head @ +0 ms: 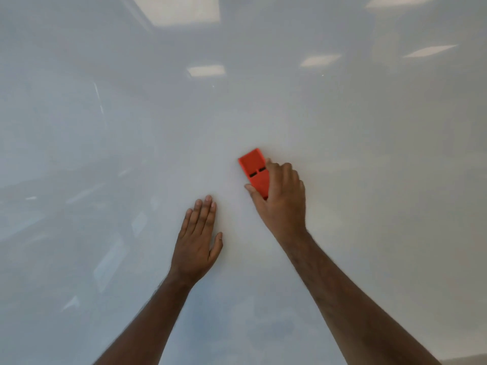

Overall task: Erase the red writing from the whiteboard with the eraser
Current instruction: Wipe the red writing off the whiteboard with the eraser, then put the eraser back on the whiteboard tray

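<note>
A glossy whiteboard fills almost the whole view. An orange-red eraser with two small black slots lies pressed flat against it near the middle. My right hand grips the eraser's lower half, thumb on its left side and fingers over its right edge. My left hand rests flat on the board, below and left of the eraser, fingers together and pointing up, holding nothing. I see no red writing anywhere on the board's visible surface.
The board mirrors ceiling light panels and dim room shapes on its left side. A strip of paler surface shows at the bottom right corner, past the board's edge.
</note>
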